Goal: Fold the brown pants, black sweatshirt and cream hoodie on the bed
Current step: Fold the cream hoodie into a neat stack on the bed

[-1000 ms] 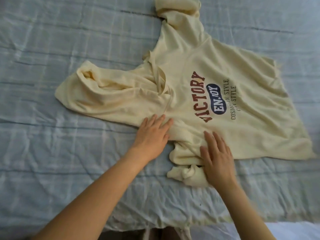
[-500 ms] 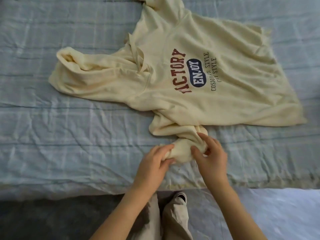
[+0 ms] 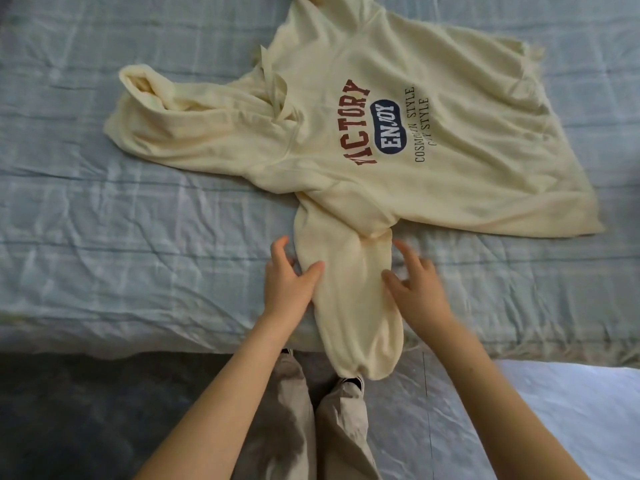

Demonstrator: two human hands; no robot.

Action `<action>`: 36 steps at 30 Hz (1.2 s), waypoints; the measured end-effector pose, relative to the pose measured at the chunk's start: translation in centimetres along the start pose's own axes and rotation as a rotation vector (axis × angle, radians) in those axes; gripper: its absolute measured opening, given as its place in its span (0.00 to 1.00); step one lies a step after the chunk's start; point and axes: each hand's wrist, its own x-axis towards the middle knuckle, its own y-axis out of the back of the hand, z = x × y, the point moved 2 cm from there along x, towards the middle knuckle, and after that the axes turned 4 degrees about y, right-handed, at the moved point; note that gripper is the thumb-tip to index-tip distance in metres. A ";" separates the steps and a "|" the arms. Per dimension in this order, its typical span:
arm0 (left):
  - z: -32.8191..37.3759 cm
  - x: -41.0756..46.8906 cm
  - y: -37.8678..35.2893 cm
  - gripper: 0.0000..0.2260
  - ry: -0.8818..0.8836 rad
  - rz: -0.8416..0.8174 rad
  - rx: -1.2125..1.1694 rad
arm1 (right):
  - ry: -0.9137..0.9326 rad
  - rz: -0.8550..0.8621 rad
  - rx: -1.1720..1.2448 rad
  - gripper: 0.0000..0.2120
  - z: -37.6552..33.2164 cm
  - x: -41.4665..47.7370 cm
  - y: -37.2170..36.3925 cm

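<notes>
Blue-grey checked sheeting, creased all over, is seen covering the bed [image 3: 138,237], which fills the frame from 9 through 12 to 3 o'clock. Dark floor [image 3: 86,410] is seen at 7 to 8 o'clock and a pale covering [image 3: 554,410] at 4 to 5 o'clock.

The cream hoodie [image 3: 433,188] is spread front up on the bed, from the centre out towards 2 o'clock. It is laid sideways, with the hem at 3 o'clock; the far sleeve is cut off by the frame edge at 12 o'clock.

Beige trousers [image 3: 287,427] of the person are seen at 6 o'clock, with a shoe tip [image 3: 353,381] showing below the cuff.

The hood [image 3: 180,123] is laid out at 10 o'clock, its opening turned upward. The near sleeve [image 3: 349,306] is stretched straight from the body towards 6 o'clock, and its gathered cuff hangs past the bed edge. A chest print [image 3: 381,126] is read as VICTORY, ENJOY, and smaller lettering.

The hands are held apart, one at each side of the near sleeve. The left hand [image 3: 287,282] is spread at the 9 o'clock edge, with the thumb laid on the fabric and the fingers beside it. The right hand [image 3: 415,282], blurred, is splayed at the 3 o'clock edge, its thumb touching the sleeve. Nothing is clamped by either.
</notes>
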 end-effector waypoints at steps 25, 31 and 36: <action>-1.2 -2.8 2.3 0.22 -0.274 0.115 0.067 | 0.018 0.153 0.192 0.22 2.5 -2.5 -0.1; -6.5 -5.8 3.2 0.21 -0.001 0.081 -0.053 | -0.019 0.027 0.154 0.24 4.9 -5.6 -1.8; -8.8 -7.2 2.6 0.20 0.013 0.098 -0.218 | 0.031 0.088 0.160 0.25 6.2 -8.3 -3.5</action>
